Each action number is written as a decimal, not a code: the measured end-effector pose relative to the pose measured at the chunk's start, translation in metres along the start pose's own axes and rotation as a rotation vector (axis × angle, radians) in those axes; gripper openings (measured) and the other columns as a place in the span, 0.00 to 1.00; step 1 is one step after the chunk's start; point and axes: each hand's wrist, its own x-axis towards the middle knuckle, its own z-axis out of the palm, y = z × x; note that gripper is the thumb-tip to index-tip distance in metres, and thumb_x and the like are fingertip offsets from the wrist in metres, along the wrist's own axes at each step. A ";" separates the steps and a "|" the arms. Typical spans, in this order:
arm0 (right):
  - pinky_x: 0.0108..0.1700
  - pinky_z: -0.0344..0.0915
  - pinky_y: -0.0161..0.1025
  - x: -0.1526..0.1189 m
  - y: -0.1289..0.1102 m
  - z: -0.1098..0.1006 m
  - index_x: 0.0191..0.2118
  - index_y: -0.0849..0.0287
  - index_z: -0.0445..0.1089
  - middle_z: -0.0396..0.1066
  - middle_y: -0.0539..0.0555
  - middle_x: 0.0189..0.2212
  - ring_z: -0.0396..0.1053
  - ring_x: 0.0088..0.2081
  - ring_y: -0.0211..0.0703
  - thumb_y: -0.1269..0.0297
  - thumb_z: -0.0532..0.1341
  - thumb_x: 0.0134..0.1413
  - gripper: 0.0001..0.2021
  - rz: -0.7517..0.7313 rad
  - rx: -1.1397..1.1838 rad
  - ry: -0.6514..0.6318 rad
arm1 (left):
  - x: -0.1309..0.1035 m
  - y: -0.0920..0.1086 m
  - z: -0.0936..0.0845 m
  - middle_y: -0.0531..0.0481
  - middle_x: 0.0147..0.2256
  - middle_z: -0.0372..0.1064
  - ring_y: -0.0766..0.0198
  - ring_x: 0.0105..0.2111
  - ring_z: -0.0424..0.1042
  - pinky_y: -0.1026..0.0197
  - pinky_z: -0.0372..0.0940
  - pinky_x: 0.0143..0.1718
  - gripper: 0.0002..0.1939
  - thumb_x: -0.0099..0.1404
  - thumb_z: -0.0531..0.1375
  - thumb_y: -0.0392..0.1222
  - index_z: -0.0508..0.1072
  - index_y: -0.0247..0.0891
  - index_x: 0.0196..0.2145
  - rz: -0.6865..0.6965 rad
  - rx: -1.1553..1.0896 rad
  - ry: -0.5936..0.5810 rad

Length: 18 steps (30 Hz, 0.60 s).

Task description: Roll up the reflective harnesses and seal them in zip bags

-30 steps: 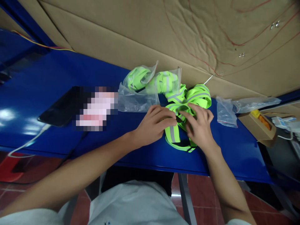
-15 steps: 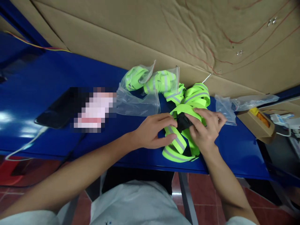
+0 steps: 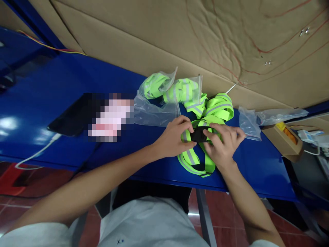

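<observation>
A black buckle [image 3: 198, 134] on a neon yellow-green reflective strap [image 3: 189, 158] lies between my two hands, over the blue table. My left hand [image 3: 177, 137] grips the buckle's left end, thumb below and fingers above. On the other side, my right hand [image 3: 223, 144] has its fingers closed on the buckle's right end. Loops of the strap hang below and behind the hands, with a grey stripe along the band. Just beyond them lies another coiled reflective strap [image 3: 219, 106]. My fingers partly cover the buckle.
Clear plastic bags [image 3: 183, 90] with rolled straps lie at the back, beside an empty-looking bag [image 3: 156, 115]. A black phone [image 3: 69, 118] on a white cable rests at left. More plastic bags [image 3: 250, 123] and a small cardboard box [image 3: 282, 140] are at right. A cardboard wall [image 3: 144, 37] borders the back.
The buckle has turned more level and shows more plainly between my hands. My left fingers have closed in on its left end. The whole view has shifted slightly.
</observation>
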 end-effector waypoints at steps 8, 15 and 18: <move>0.61 0.58 0.58 0.004 0.011 0.001 0.40 0.50 0.77 0.79 0.52 0.49 0.75 0.51 0.53 0.65 0.63 0.61 0.05 0.092 0.157 0.103 | 0.002 0.001 -0.007 0.44 0.53 0.67 0.50 0.56 0.71 0.39 0.64 0.62 0.12 0.61 0.68 0.38 0.73 0.39 0.43 -0.030 0.041 -0.003; 0.57 0.68 0.50 0.018 0.069 -0.011 0.33 0.57 0.65 0.73 0.51 0.36 0.74 0.43 0.44 0.61 0.72 0.45 0.16 0.751 0.742 0.415 | 0.004 0.012 -0.056 0.47 0.50 0.72 0.56 0.54 0.73 0.52 0.68 0.58 0.15 0.59 0.73 0.39 0.78 0.41 0.44 0.122 -0.092 0.487; 0.57 0.69 0.45 0.012 0.101 -0.025 0.32 0.57 0.62 0.69 0.48 0.34 0.69 0.38 0.37 0.63 0.74 0.38 0.20 0.874 0.797 0.607 | -0.003 0.025 -0.084 0.52 0.48 0.76 0.60 0.48 0.76 0.57 0.71 0.51 0.19 0.56 0.77 0.40 0.82 0.43 0.45 0.185 -0.406 0.766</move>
